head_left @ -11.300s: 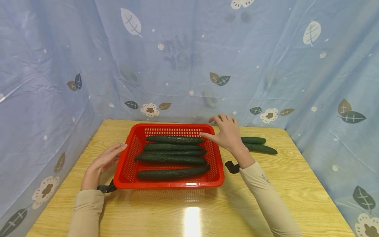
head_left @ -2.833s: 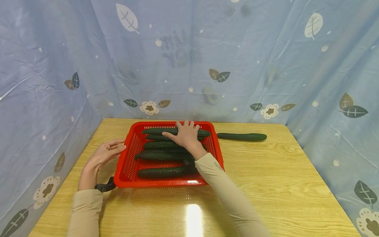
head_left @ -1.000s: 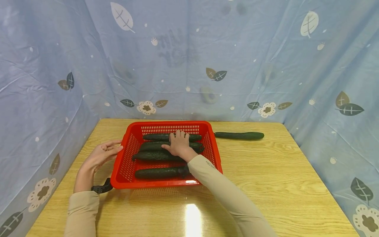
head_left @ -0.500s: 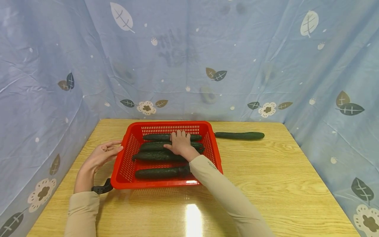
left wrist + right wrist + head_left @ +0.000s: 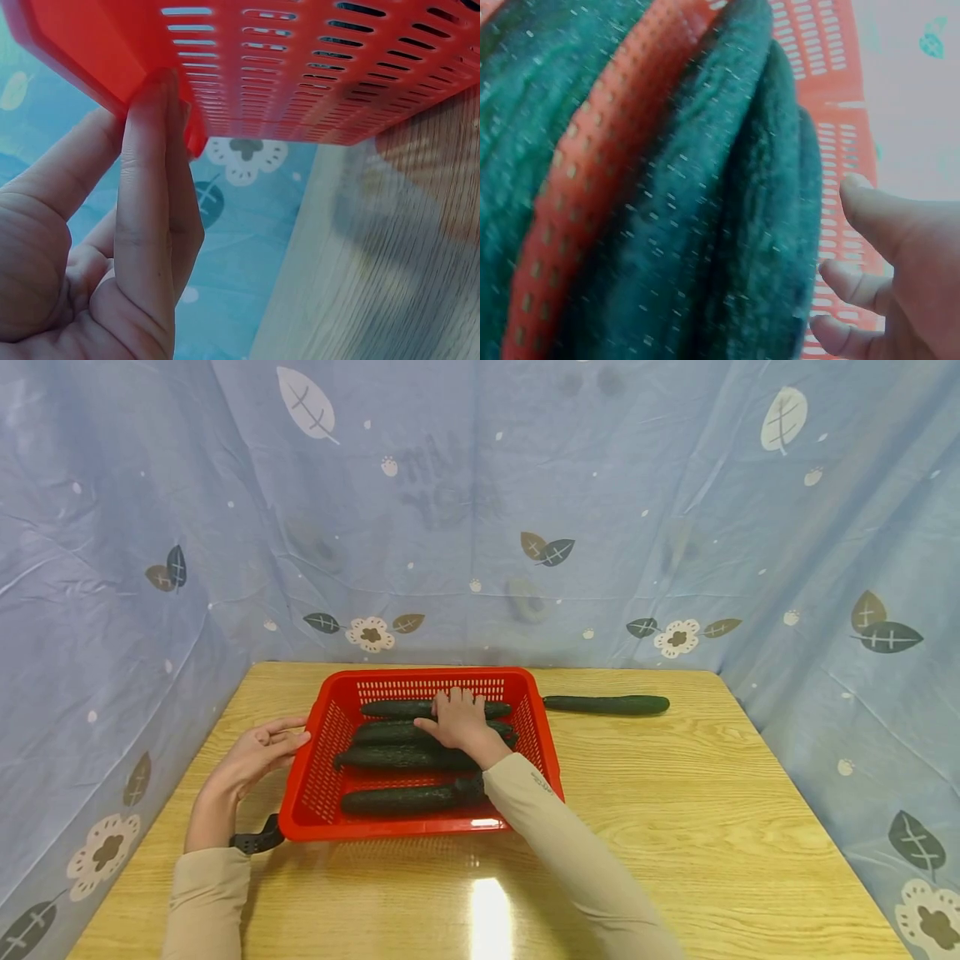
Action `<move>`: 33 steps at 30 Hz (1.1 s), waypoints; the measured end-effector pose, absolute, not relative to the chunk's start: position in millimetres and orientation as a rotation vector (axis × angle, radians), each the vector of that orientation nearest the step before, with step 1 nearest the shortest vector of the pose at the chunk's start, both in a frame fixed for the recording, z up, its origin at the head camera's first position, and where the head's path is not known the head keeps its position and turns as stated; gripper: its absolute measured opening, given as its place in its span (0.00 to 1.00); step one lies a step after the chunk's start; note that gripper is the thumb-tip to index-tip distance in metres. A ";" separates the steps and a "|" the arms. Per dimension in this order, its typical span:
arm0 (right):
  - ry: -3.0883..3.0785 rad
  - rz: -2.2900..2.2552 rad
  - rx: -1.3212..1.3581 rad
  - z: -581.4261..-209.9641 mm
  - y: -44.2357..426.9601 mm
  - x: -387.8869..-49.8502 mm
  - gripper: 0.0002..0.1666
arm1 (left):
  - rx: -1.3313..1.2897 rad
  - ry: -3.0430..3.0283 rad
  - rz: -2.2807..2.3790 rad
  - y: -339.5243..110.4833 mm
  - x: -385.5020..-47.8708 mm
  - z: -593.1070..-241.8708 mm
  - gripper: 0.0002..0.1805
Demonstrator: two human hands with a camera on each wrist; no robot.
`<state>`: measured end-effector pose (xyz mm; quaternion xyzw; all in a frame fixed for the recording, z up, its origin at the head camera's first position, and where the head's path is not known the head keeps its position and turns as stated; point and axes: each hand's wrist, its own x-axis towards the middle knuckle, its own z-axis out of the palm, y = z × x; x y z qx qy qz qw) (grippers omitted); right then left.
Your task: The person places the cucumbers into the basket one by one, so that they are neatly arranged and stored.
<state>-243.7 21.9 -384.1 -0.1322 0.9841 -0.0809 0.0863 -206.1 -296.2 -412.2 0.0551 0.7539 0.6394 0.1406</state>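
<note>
In the head view a red plastic basket (image 5: 422, 835) with mesh walls stands on the table, holding several dark green cucumbers (image 5: 397, 799) laid side by side. My left hand (image 5: 243, 764) pinches the basket's left rim between thumb and fingers; the left wrist view shows a finger (image 5: 142, 172) pressed under the lip. My right hand (image 5: 459, 720) is over the rear cucumbers (image 5: 393, 708), fingers pointing to the back. In the right wrist view its fingers (image 5: 847, 285) are loosely bent before the mesh wall, with nothing visibly gripped. Contact with the cucumbers cannot be made out.
One more cucumber (image 5: 606, 704) lies on the wooden table (image 5: 675, 827), right of the basket near the back. A blue patterned curtain (image 5: 480, 510) hangs along the back and both sides. A black wrist strap (image 5: 257, 837) sits at the left wrist, close to the basket.
Two cucumbers lay on the table at right; one does now. The right hand moved from there into the basket, where a cucumber was set down. It has barely shifted in the last second.
</note>
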 end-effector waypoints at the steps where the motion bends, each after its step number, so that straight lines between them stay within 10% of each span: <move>1: 2.940 -0.250 -0.399 -383.0 22.3 -243.5 0.25 | 0.162 2.181 1.843 -296.6 -206.0 -412.5 0.33; 33: 3.071 -0.603 -0.427 -343.2 97.2 -237.7 0.24 | 0.145 2.170 1.827 -297.7 -208.7 -412.2 0.33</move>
